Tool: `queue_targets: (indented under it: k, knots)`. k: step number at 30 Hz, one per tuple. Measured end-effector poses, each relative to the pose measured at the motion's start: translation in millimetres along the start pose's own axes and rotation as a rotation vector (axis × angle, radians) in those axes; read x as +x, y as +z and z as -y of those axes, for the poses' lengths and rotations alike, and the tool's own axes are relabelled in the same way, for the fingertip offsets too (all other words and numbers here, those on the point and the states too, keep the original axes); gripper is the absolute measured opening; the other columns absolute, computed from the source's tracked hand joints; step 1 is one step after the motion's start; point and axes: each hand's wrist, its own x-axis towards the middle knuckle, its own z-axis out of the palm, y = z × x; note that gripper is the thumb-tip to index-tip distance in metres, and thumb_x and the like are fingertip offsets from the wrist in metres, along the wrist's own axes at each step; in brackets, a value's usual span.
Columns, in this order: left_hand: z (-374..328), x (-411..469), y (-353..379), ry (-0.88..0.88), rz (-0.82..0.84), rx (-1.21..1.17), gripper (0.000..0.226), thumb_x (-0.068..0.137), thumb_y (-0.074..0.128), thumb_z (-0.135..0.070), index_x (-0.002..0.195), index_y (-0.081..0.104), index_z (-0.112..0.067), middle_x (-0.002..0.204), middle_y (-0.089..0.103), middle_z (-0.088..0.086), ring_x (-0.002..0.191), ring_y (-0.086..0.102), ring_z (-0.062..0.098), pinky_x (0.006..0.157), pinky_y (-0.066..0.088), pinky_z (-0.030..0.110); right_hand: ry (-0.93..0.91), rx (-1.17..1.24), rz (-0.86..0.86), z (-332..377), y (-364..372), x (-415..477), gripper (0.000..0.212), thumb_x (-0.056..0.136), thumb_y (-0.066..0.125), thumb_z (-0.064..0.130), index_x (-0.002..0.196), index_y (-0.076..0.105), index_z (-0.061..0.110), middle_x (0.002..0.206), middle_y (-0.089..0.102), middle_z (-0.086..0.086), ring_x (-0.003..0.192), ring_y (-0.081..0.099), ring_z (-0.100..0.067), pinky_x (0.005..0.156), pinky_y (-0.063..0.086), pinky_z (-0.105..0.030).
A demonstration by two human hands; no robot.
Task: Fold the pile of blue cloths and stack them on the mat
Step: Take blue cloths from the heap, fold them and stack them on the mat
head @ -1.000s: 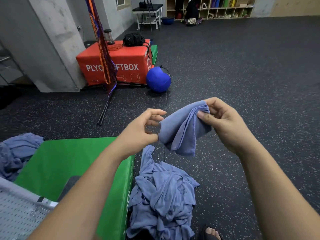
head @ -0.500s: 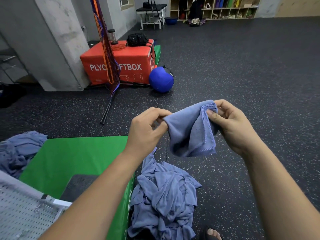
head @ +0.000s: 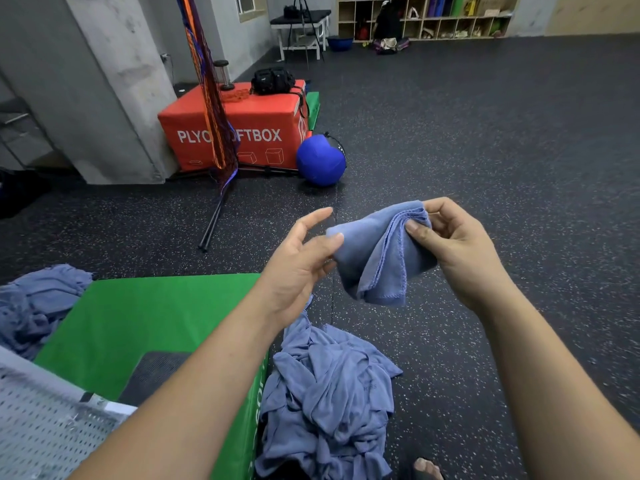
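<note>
A partly folded blue cloth [head: 377, 258] hangs in the air between my hands. My right hand [head: 450, 244] pinches its gathered top edges between thumb and fingers. My left hand [head: 301, 261] is at the cloth's left corner with its fingers straightened; the thumb tip touches the fabric and the index finger points away from it. Below, a crumpled pile of blue cloths [head: 329, 400] lies on the floor against the side of the green mat [head: 156, 320]. More rumpled blue cloths [head: 34, 306] sit at the mat's far left edge.
A dark grey pad [head: 152, 375] lies on the mat, beside a white perforated panel [head: 41, 427] at the lower left. Farther off stand a red plyo box [head: 242, 133], a blue ball [head: 320, 161] and a stand with hanging bands [head: 214, 98]. My toes [head: 426, 471] show at the bottom.
My left hand has let go of its pinch on the cloth's left corner and straightened its fingers. My right hand keeps its hold, and the cloth hangs more to the right.
</note>
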Motion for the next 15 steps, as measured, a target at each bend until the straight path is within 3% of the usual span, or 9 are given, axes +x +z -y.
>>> queue_targets:
  k: [3,5,8,10,12,15]
  knots:
    - [2,1,0,0.016,-0.041,-0.089,0.045,0.098,0.068,-0.001,0.135,0.066,-0.026,0.093,0.070,-0.006,0.084,0.065,0.009,0.078,0.050,0.023,-0.014,-0.029,-0.048,-1,-2,1,0.015,0.102,0.071,0.011,0.115,0.067,0.005,0.107,0.078,-0.007,0.096,0.070,-0.014,0.087,0.054,-0.029]
    - [4,4,-4,0.016,-0.140,-0.073,0.042,0.096,0.071,0.001,0.128,0.070,-0.025,0.089,0.069,-0.007,0.076,0.059,0.007,0.067,0.041,0.023,-0.019,-0.044,-0.067,-2,-3,2,0.014,0.102,0.072,0.012,0.113,0.067,0.007,0.104,0.077,-0.005,0.094,0.069,-0.013,0.084,0.053,-0.028]
    - [8,7,-12,0.034,-0.354,0.130,0.034,0.092,0.074,0.001,0.118,0.072,-0.022,0.083,0.068,-0.007,0.073,0.058,0.008,0.063,0.036,0.027,-0.031,-0.105,-0.076,0,-1,0,0.013,0.101,0.074,0.013,0.112,0.068,0.008,0.104,0.078,-0.009,0.090,0.067,-0.010,0.082,0.053,-0.025]
    - [9,7,-13,0.103,-0.412,0.320,0.025,0.093,0.075,-0.008,0.112,0.072,-0.024,0.086,0.070,-0.007,0.078,0.061,0.009,0.067,0.041,0.029,-0.049,-0.180,-0.075,1,1,0,0.011,0.099,0.076,0.012,0.108,0.070,0.012,0.104,0.077,-0.008,0.085,0.065,-0.007,0.079,0.052,-0.022]
    - [7,3,-8,0.203,-0.332,0.474,0.024,0.093,0.081,-0.024,0.115,0.072,-0.028,0.108,0.073,-0.008,0.092,0.066,0.003,0.081,0.049,0.027,-0.065,-0.266,-0.057,1,5,-1,0.010,0.097,0.078,0.013,0.104,0.072,0.018,0.097,0.077,-0.002,0.079,0.062,-0.005,0.075,0.050,-0.021]
    - [12,-3,4,0.285,-0.150,0.752,0.066,0.078,0.087,-0.056,0.136,0.059,-0.042,0.139,0.059,-0.014,0.126,0.058,-0.004,0.100,0.048,0.024,-0.090,-0.415,-0.015,0,17,-5,0.013,0.094,0.080,0.017,0.098,0.071,0.026,0.083,0.071,0.010,0.073,0.058,-0.001,0.071,0.046,-0.020]
